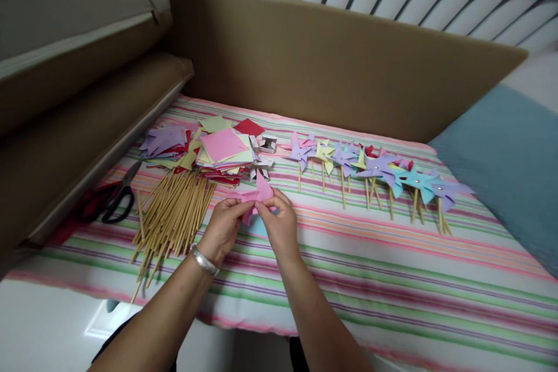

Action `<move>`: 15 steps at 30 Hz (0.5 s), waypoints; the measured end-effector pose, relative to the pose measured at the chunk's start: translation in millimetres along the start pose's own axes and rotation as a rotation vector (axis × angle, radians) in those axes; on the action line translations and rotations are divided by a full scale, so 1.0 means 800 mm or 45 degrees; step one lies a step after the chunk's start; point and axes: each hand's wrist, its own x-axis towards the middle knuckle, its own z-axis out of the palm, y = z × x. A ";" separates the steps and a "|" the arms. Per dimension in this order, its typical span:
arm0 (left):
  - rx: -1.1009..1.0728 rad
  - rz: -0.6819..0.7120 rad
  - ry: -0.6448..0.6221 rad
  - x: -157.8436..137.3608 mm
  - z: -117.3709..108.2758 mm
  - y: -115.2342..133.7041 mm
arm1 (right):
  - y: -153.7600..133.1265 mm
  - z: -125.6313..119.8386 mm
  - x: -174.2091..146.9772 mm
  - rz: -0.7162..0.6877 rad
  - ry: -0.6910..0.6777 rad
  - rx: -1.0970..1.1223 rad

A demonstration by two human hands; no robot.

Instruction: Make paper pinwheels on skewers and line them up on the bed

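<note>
A pink paper pinwheel (263, 187) is pinched between both my hands above the striped cloth, its points folded in toward the middle. My left hand (223, 225), with a silver bracelet on the wrist, grips it from the left with the thumb at the centre. From the right, my right hand (279, 222) holds it with thumb and fingers closed; the fingertips hide part of the paper. Close to my left hand lies a pile of thin wooden sticks (174, 215). Just behind the hands is a stack of square coloured paper (224, 145), with small open boxes (267, 144) beside it.
Finished pinwheels on sticks (376, 168) lie in a row at the right. Dark-handled scissors (117, 193) and cut paper pieces (163, 140) are at the left. A brown panel (331, 64) stands along the back, and thick cushions (87, 93) border the left.
</note>
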 end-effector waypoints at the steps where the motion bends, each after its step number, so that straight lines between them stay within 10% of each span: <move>1: -0.004 -0.001 0.014 0.001 0.000 -0.001 | 0.000 0.000 -0.001 -0.002 0.000 -0.004; 9: 0.076 -0.057 0.057 0.005 -0.011 0.015 | -0.011 -0.022 0.010 0.192 -0.091 0.207; 15: 0.464 -0.160 -0.133 0.001 -0.014 0.020 | -0.023 -0.045 0.021 0.567 -0.586 0.590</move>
